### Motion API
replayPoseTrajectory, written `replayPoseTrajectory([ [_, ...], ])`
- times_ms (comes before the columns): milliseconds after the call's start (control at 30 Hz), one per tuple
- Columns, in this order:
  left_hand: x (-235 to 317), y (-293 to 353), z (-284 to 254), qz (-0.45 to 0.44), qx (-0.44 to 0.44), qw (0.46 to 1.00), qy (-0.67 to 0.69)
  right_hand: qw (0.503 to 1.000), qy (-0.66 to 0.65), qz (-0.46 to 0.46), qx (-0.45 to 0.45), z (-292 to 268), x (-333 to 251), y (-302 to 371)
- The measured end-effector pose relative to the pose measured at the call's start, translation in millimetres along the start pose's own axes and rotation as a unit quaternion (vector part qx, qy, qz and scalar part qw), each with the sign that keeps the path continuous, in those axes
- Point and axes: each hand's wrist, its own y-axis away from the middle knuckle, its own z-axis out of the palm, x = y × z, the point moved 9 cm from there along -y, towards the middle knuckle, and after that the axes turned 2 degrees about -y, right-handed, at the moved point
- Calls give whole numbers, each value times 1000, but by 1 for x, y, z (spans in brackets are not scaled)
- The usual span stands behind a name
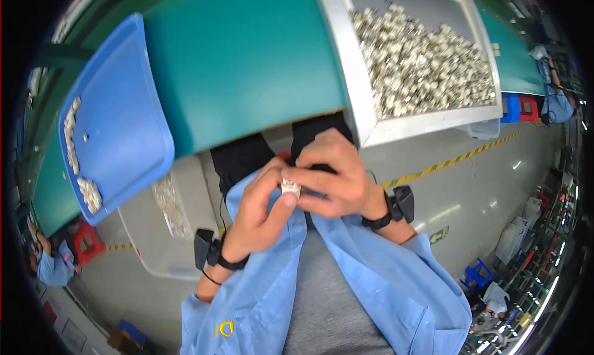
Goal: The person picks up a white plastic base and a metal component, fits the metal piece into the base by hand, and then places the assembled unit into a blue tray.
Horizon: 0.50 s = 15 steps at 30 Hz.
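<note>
Between my two hands, in front of my body, is a small white block-shaped part. My left hand pinches it from the left, with the thumb on its lower end. From the right, my right hand has its fingers closed against the same part. Fingers cover much of it, so its finer details cannot be made out. Ahead on the right, a metal-framed tray holds a heap of small white and metallic parts. At the left lies a blue tray with small white parts grouped along its left edge.
The green table ends just beyond my hands. Below it on the left stands a translucent bin with more small parts. Red stools, a blue stool and other people in blue are farther off. Yellow-black tape marks the floor.
</note>
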Motion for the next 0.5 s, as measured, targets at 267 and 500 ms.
replayPoseTrajectory([
  [267,-5,-16,-7,-69,-32,987,145,967,-185,141,-102,-11,16,-38],
  [500,14,-53,-54,60,61,993,-83,967,-24,177,-179,-63,40,-101],
])
